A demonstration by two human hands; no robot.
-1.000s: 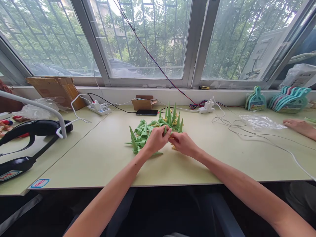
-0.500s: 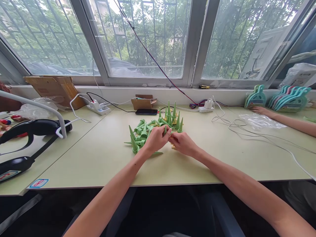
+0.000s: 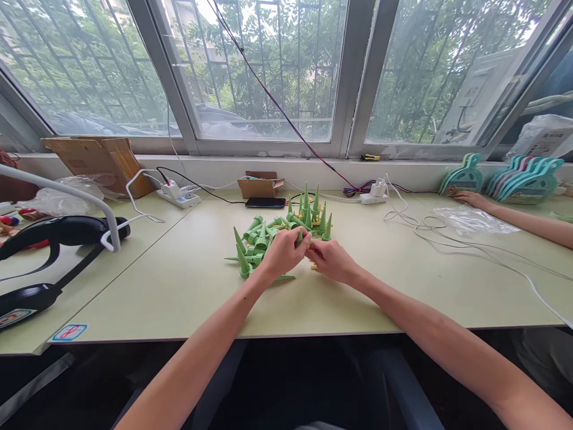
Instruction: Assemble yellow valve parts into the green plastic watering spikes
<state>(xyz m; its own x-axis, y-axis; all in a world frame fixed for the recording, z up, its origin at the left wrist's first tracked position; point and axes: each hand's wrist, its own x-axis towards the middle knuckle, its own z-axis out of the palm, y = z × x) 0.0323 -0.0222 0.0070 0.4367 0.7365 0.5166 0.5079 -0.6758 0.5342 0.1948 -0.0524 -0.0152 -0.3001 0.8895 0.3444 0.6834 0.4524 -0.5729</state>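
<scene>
My left hand [image 3: 285, 252] is closed around a green plastic watering spike [image 3: 299, 236], only part of which shows between the fingers. Close against it, my right hand [image 3: 333, 259] pinches at the end of that spike; whatever lies between its fingertips is mostly hidden. To the left and behind, a loose pile of green spikes [image 3: 261, 240] lies on the table, some on their sides and a few standing. Several upright spikes [image 3: 306, 206] with yellow parts at their bases stand beyond my hands. Small yellow pieces [image 3: 314, 267] show below my right hand.
Behind the spikes lie a black phone [image 3: 265, 202] and a small cardboard box [image 3: 260, 186]. White cables [image 3: 416, 224] and a clear plastic bag [image 3: 474, 220] are on the right. A co-worker's hand [image 3: 472, 199] touches turquoise plastic items [image 3: 463, 176]. A black headset [image 3: 67, 233] sits left.
My two hands stay nearly still, pressed together at the spike. At the right, the co-worker's hand and the turquoise item beside it have shifted slightly left.
</scene>
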